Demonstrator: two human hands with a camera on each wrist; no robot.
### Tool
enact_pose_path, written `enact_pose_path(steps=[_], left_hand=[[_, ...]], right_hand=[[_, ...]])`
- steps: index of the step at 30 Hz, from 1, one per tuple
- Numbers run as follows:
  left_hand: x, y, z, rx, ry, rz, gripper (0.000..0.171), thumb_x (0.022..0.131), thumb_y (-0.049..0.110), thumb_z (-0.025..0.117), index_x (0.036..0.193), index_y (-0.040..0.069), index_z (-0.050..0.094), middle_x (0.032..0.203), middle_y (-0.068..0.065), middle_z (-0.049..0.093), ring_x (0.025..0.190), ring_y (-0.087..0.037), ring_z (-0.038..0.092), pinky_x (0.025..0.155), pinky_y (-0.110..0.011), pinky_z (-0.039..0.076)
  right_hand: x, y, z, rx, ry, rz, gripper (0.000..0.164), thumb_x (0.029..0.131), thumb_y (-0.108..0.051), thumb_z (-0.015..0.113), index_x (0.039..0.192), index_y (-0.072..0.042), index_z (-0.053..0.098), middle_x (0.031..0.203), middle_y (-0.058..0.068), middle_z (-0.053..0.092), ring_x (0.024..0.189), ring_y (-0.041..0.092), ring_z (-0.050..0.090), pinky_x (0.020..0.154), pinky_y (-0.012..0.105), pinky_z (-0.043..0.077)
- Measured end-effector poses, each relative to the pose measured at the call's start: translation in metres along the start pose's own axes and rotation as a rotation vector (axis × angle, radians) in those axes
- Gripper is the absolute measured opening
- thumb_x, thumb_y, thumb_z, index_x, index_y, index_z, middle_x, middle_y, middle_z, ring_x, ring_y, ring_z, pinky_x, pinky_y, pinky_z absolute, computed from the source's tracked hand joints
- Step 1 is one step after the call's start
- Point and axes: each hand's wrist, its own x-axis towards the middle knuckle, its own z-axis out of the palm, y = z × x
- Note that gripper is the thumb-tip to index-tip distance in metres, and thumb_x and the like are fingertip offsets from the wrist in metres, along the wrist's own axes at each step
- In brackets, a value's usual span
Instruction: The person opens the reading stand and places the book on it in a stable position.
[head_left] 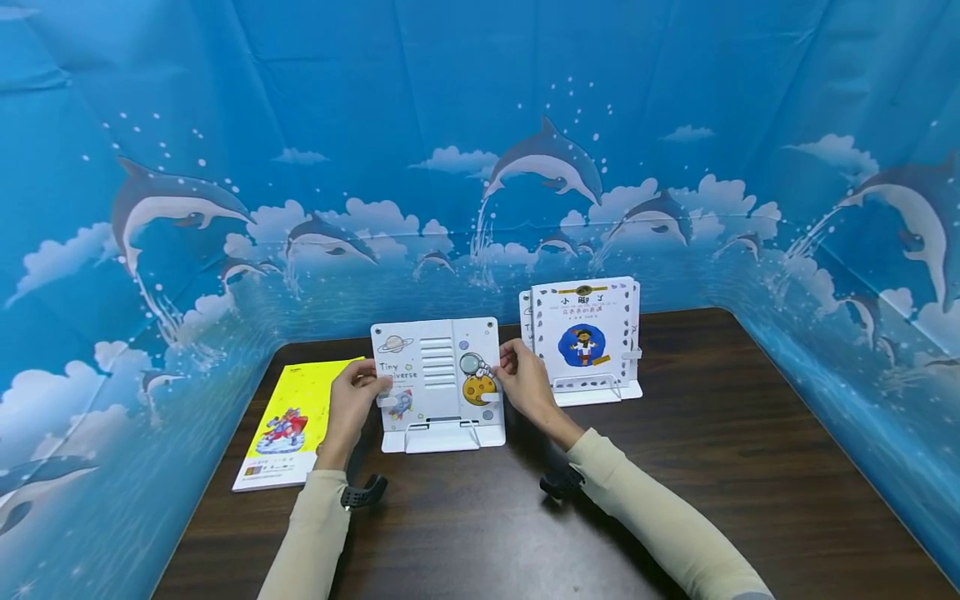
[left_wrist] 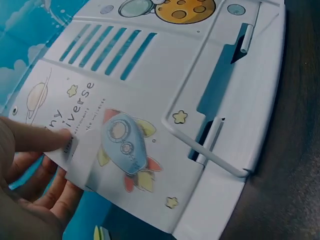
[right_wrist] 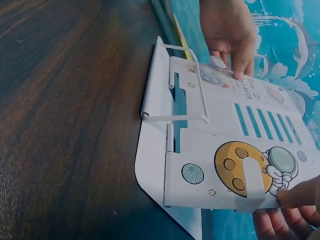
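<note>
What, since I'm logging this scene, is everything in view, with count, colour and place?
Front book stand: one, white with space prints, upright on the table between the hands
Rear book stand: one, white, behind and to the right
White book: one, white with a blue picture, propped on the rear stand
Yellow book: one, yellow and white, lying at the table's left
Table: one, dark brown, under everything
Backdrop: blue with dolphins and clouds, around the table
Wrist devices: two, black, one on each wrist
Sleeves: two, pale beige, on both arms
Left hand: one, bare, holding the front stand's left edge
Right hand: one, bare, holding its right edge
</note>
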Motion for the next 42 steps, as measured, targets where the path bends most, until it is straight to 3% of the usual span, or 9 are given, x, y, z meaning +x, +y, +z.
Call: enact_pose_path(steps=[9, 15, 21, 25, 28, 31, 34, 38, 42], left_hand=[[0.002, 0.002, 0.002, -0.022, 0.041, 0.085, 0.039, 0.099, 0.010, 0.076, 0.136, 0.005, 0.066, 0.125, -0.018, 0.065, 0.099, -0.021, 0.062, 0.077, -0.010, 0.049], [0.014, 0.004, 0.000, 0.005, 0.094, 0.103, 0.036, 0.098, 0.008, 0.078, 0.133, 0.005, 0.069, 0.125, -0.018, 0.068, 0.103, -0.023, 0.064, 0.078, -0.009, 0.049], [0.028, 0.008, -0.006, 0.073, 0.094, 0.112, 0.038, 0.098, 0.006, 0.076, 0.136, 0.005, 0.069, 0.130, -0.018, 0.071, 0.112, -0.031, 0.067, 0.096, -0.026, 0.051], [0.040, 0.010, -0.011, 0.078, 0.028, 0.124, 0.040, 0.101, 0.002, 0.071, 0.140, 0.005, 0.066, 0.134, -0.019, 0.068, 0.119, -0.033, 0.066, 0.114, -0.044, 0.051], [0.049, 0.011, -0.013, 0.062, -0.038, 0.124, 0.042, 0.102, -0.002, 0.066, 0.144, 0.004, 0.063, 0.137, -0.019, 0.066, 0.120, -0.029, 0.066, 0.118, -0.047, 0.050], [0.056, 0.013, -0.014, 0.029, -0.095, 0.125, 0.044, 0.103, -0.007, 0.062, 0.145, 0.003, 0.060, 0.139, -0.021, 0.064, 0.118, -0.022, 0.065, 0.112, -0.038, 0.055], [0.063, 0.017, -0.013, -0.016, -0.151, 0.127, 0.046, 0.102, -0.012, 0.058, 0.146, 0.000, 0.059, 0.141, -0.024, 0.063, 0.119, -0.021, 0.066, 0.100, -0.022, 0.058], [0.071, 0.024, -0.009, -0.065, -0.230, 0.145, 0.047, 0.101, -0.017, 0.052, 0.146, -0.005, 0.055, 0.144, -0.032, 0.060, 0.132, -0.037, 0.065, 0.089, -0.012, 0.055], [0.078, 0.028, -0.005, -0.073, -0.302, 0.165, 0.054, 0.098, -0.023, 0.041, 0.148, -0.008, 0.050, 0.147, -0.034, 0.056, 0.141, -0.048, 0.055, 0.093, -0.015, 0.055]], right_hand=[[-0.005, 0.000, -0.001, 0.032, 0.006, -0.018, 0.022, 0.090, 0.003, 0.079, 0.107, -0.002, 0.065, 0.093, 0.012, 0.069, 0.080, 0.015, 0.062, 0.069, 0.019, 0.051], [-0.016, -0.008, 0.001, 0.012, -0.014, -0.063, 0.022, 0.089, 0.003, 0.079, 0.101, -0.005, 0.064, 0.089, 0.009, 0.069, 0.076, 0.014, 0.062, 0.066, 0.020, 0.050], [-0.035, -0.021, 0.012, 0.011, -0.054, -0.190, 0.023, 0.087, 0.004, 0.079, 0.098, -0.007, 0.062, 0.087, 0.007, 0.071, 0.078, 0.015, 0.069, 0.063, 0.019, 0.056], [-0.050, -0.035, 0.022, 0.015, -0.124, -0.270, 0.022, 0.089, 0.002, 0.078, 0.100, -0.006, 0.061, 0.090, 0.007, 0.072, 0.081, 0.015, 0.070, 0.066, 0.024, 0.061], [-0.059, -0.046, 0.031, 0.005, -0.175, -0.350, 0.021, 0.090, 0.000, 0.077, 0.101, -0.007, 0.061, 0.090, 0.005, 0.072, 0.083, 0.015, 0.070, 0.070, 0.029, 0.063], [-0.064, -0.055, 0.040, -0.018, -0.214, -0.430, 0.019, 0.093, -0.003, 0.076, 0.102, -0.008, 0.060, 0.093, 0.003, 0.071, 0.086, 0.013, 0.070, 0.075, 0.031, 0.063], [-0.067, -0.063, 0.049, -0.050, -0.242, -0.487, 0.017, 0.095, -0.005, 0.075, 0.103, -0.009, 0.060, 0.096, 0.001, 0.069, 0.088, 0.010, 0.069, 0.078, 0.024, 0.060], [-0.067, -0.072, 0.060, -0.089, -0.273, -0.532, 0.016, 0.097, -0.006, 0.074, 0.104, -0.010, 0.060, 0.095, 0.000, 0.064, 0.084, 0.006, 0.063, 0.073, 0.009, 0.048], [-0.066, -0.080, 0.071, -0.131, -0.292, -0.562, 0.013, 0.100, -0.008, 0.071, 0.104, -0.011, 0.058, 0.094, -0.002, 0.060, 0.081, 0.003, 0.055, 0.068, 0.006, 0.039]])
